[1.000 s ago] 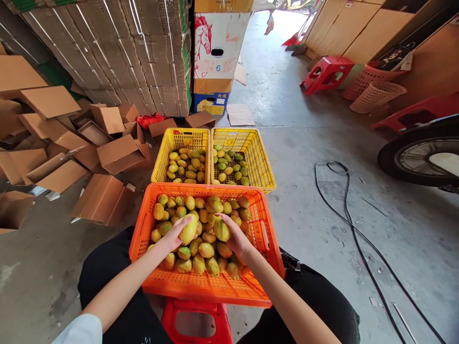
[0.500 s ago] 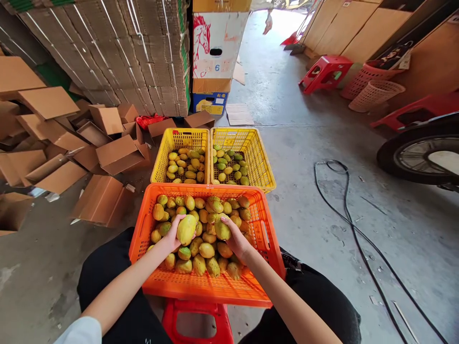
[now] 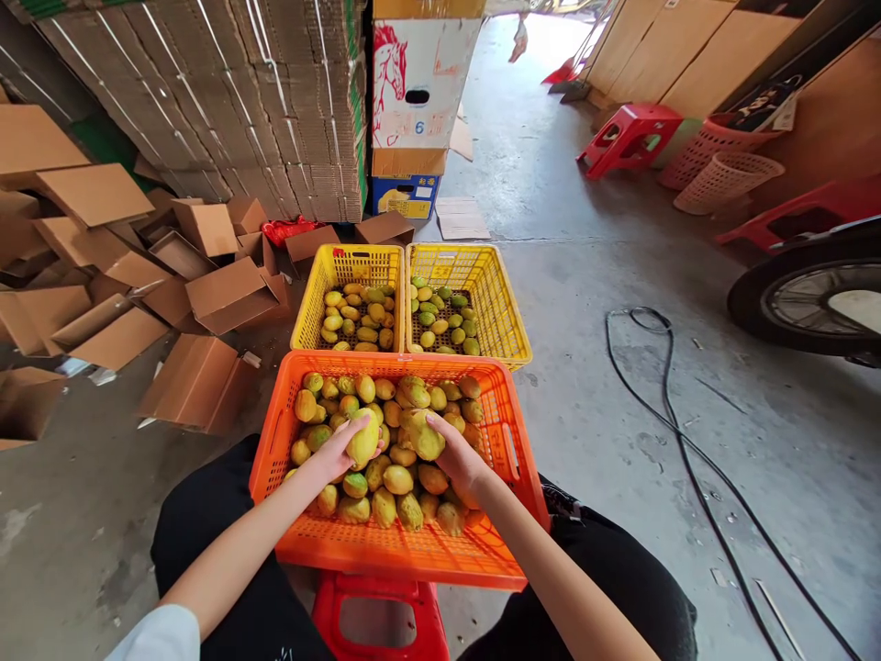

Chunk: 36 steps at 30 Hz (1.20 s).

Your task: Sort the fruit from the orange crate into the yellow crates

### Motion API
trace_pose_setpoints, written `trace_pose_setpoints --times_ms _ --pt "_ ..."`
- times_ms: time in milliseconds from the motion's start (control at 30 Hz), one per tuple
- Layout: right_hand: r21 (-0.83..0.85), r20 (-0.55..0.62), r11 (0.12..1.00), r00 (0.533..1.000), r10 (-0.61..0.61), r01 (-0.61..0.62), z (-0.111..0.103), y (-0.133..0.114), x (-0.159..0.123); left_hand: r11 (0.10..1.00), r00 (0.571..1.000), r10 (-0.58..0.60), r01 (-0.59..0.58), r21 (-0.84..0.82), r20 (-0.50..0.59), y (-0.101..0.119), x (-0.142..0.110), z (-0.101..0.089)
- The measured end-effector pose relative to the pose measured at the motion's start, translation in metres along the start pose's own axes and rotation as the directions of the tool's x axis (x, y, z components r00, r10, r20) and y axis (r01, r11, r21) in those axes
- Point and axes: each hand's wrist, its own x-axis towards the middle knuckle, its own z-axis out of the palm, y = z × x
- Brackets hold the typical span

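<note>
An orange crate [image 3: 385, 551] full of yellow-green mangoes rests across my lap on a red stool [image 3: 375, 620]. My left hand [image 3: 336, 454] is closed round a yellow mango [image 3: 362, 441] just above the pile. My right hand [image 3: 462, 461] grips a greenish-yellow mango [image 3: 423, 437] beside it. Beyond the orange crate stand two yellow crates on the floor: the left one [image 3: 313, 298] holds yellower mangoes, the right one [image 3: 506, 312] holds greener ones.
Loose cardboard boxes [image 3: 227, 294] lie scattered on the left, with a tall stack of flat cardboard [image 3: 227, 101] behind. A black cable [image 3: 678, 431] runs over the concrete floor at right. A motorbike wheel [image 3: 805, 298], red stools [image 3: 626, 133] and pink baskets [image 3: 726, 179] stand far right.
Both hands stayed over the orange crate, turning their mangoes slightly. The left hand's mango dipped a little lower; the right hand's mango rose a touch.
</note>
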Motion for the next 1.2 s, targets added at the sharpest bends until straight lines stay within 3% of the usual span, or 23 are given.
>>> trace_pose_setpoints --times_ms 133,267,367,500,600,700,867,1067,1200 --pt "-0.042 -0.032 0.999 0.999 -0.034 0.032 -0.002 0.002 0.002 0.999 0.999 0.025 -0.026 0.028 0.032 -0.003 -0.001 -0.001" --pt "-0.070 -0.196 0.990 0.971 -0.137 0.125 -0.003 0.008 0.007 0.999 0.999 0.042 -0.042 0.010 -0.033 -0.001 -0.001 0.001" --pt "-0.070 -0.251 0.991 0.959 -0.129 0.115 -0.003 0.009 0.009 0.998 0.995 0.053 -0.051 0.023 -0.082 -0.002 -0.001 0.001" --pt "-0.087 -0.256 0.994 0.962 -0.092 0.071 -0.001 0.006 0.003 0.996 0.991 0.089 -0.086 0.037 -0.101 -0.004 0.000 0.001" --pt "-0.105 -0.243 0.994 0.969 -0.054 0.029 0.001 0.005 -0.001 0.999 0.995 0.050 -0.050 0.006 -0.085 -0.001 0.000 0.001" --pt "-0.080 -0.184 0.997 0.982 -0.035 0.021 0.000 0.005 -0.002 0.999 0.997 0.048 -0.049 -0.016 -0.064 0.006 0.002 0.002" --pt "-0.009 -0.113 1.000 0.993 -0.023 0.023 -0.004 0.009 0.005 0.998 0.992 0.043 -0.048 -0.035 -0.122 0.012 0.002 0.002" --pt "0.017 -0.127 1.000 0.992 0.024 -0.022 -0.006 0.009 0.008 0.996 0.997 -0.083 0.083 -0.023 0.003 0.009 0.001 0.000" --pt "0.036 -0.173 0.996 0.981 0.083 -0.077 -0.012 0.013 0.008 0.992 0.993 -0.121 0.122 -0.029 0.013 0.008 0.002 -0.002"
